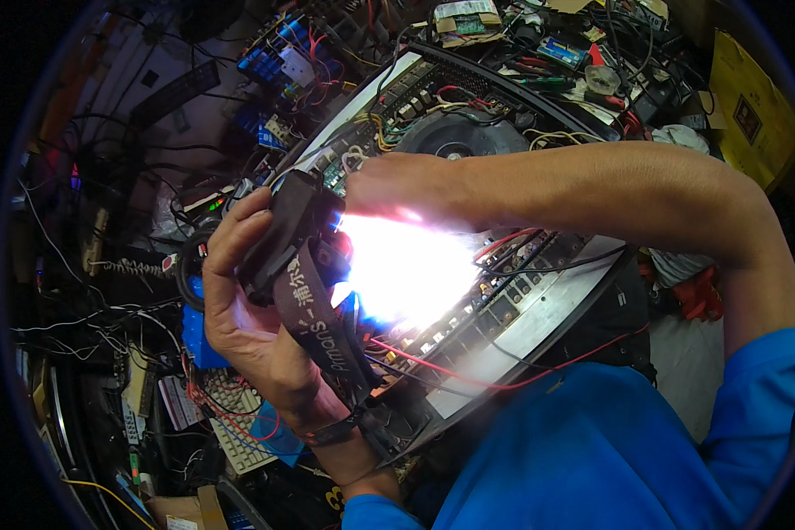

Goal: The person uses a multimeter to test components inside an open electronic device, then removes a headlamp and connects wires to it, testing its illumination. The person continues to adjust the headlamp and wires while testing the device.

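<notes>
My left hand (249,331) is wrapped round a black headlamp (284,228). Its printed elastic strap (309,314) hangs down over my wrist. White light from the lamp floods the middle of an opened amplifier-like chassis (486,375), tilted across my lap, and washes out the parts there. My right hand (406,187) reaches in from the right with its fingers curled, close to a circuit board and a pale wire loop (353,159). Those fingertips are hidden, so what they hold cannot be made out. Beyond that hand sits a round dark transformer (455,137).
Red and black leads (539,384) cross the chassis edge near my blue clothing. On the left lie a keyboard (238,437), tangled wires and a blue box (201,340). Tools and parts crowd the far side, beside a yellow envelope (751,106) at right.
</notes>
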The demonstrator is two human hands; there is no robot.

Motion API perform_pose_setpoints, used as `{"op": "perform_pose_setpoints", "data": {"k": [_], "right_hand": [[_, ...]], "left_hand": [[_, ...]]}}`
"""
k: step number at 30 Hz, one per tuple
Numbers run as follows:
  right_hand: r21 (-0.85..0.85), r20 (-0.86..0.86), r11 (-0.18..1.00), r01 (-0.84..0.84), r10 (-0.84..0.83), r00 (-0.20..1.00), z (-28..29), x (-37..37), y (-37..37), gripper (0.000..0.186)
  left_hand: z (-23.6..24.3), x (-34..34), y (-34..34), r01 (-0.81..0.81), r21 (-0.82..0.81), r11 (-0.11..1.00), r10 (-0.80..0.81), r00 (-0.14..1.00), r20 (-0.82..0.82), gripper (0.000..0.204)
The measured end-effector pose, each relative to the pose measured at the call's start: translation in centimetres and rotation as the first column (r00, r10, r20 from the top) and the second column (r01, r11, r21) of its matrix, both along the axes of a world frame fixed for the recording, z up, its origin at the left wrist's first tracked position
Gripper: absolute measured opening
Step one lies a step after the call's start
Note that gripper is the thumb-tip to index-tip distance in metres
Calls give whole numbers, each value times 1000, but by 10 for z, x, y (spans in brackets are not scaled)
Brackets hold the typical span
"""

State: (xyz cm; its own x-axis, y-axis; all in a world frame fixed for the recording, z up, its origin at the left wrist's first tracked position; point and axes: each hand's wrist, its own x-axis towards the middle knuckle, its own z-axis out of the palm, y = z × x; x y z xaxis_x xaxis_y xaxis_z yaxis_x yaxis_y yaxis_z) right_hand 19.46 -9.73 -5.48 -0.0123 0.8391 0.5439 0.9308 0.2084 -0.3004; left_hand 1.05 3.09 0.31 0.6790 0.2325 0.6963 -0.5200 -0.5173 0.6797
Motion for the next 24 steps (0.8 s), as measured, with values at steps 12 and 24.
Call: {"op": "perform_pose_setpoints", "data": {"k": [12,24], "right_hand": [[153,-22,987,-57,61,998,-19,8,0,33],[-90,92,992,83,-75,993,-5,0,9,24]], "left_hand": [[4,-7,-3,-9,-41,999,8,999,-37,68],[6,-3,-8,13,-41,999,-14,999,-31,59]]}}
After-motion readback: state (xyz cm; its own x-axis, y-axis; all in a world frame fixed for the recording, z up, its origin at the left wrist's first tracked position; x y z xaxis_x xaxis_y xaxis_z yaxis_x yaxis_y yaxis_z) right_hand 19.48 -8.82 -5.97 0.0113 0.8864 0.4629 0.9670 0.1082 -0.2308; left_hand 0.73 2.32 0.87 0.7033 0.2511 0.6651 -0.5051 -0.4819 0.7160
